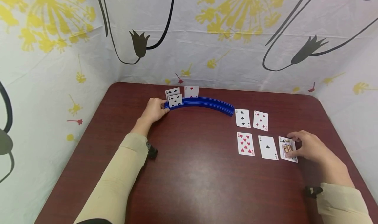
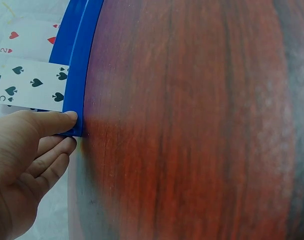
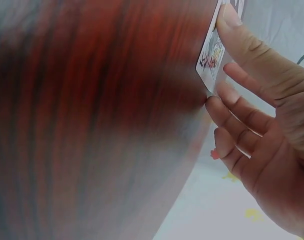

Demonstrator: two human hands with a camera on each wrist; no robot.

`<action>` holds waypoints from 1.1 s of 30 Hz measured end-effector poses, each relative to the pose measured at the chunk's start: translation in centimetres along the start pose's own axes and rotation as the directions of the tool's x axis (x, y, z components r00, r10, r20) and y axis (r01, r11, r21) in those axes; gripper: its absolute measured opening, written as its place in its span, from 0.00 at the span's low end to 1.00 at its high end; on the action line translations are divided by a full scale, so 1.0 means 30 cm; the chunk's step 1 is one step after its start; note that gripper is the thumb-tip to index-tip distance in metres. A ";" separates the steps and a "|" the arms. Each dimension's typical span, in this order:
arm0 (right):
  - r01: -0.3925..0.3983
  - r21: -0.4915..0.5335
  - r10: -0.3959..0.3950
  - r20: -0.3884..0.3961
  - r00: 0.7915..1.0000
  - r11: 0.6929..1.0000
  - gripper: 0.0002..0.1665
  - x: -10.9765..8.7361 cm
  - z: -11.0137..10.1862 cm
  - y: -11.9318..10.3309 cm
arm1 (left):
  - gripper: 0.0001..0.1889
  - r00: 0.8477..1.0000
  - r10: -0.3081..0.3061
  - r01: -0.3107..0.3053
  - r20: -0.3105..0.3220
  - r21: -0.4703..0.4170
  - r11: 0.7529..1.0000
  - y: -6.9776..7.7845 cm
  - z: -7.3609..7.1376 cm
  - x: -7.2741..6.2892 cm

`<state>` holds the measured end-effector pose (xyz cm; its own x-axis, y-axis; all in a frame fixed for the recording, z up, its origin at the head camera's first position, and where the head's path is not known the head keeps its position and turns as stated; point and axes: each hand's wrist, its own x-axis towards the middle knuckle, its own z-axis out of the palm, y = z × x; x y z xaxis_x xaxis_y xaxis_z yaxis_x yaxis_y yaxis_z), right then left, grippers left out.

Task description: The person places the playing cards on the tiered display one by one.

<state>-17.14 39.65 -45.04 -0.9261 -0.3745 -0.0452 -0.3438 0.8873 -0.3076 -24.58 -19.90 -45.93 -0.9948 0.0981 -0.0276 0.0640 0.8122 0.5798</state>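
Observation:
My left hand (image 1: 154,110) grips the left end of a curved blue card holder (image 1: 203,102), thumb on its near edge and fingers beneath. Standing in the holder by that hand is a five of spades (image 2: 34,82), partly covering a black-suited card (image 1: 172,92). A two of hearts (image 1: 192,91) stands just to their right. On the right of the table, a king card (image 1: 286,146) lies face up under my right hand (image 1: 313,146). The thumb is on its face, and curled fingers reach its edge in the right wrist view.
Left of the king lie an ace of clubs (image 1: 268,147) and an eight of hearts (image 1: 245,144). A three of clubs (image 1: 242,118) and a five of diamonds (image 1: 261,121) form a row behind, near the holder's right end. Patterned white cloth (image 1: 183,59) borders the brown table (image 1: 200,184).

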 end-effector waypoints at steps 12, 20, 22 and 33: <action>-0.044 -0.022 0.043 -0.006 0.999 0.999 0.51 0.003 -0.014 -0.017 | 0.25 1.000 -0.012 0.012 0.009 0.000 1.000 -0.001 -0.002 -0.001; -0.069 -0.001 0.069 -0.022 0.997 0.998 0.50 0.003 -0.012 -0.018 | 0.25 1.000 -0.001 0.001 -0.001 0.000 1.000 0.001 -0.003 -0.001; -0.070 0.007 0.071 -0.035 0.997 0.997 0.49 0.002 -0.009 -0.019 | 0.25 1.000 -0.001 0.001 -0.002 -0.003 1.000 0.001 -0.002 -0.001; -0.038 0.000 0.037 -0.134 0.990 0.999 0.19 -0.003 -0.009 -0.013 | 0.25 1.000 -0.004 0.004 0.005 -0.006 1.000 -0.003 -0.001 -0.001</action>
<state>-16.96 39.41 -44.65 -0.9508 -0.3014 0.0715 -0.3086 0.9009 -0.3053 -24.54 -20.00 -45.97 -0.9946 0.0977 -0.0340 0.0594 0.8089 0.5850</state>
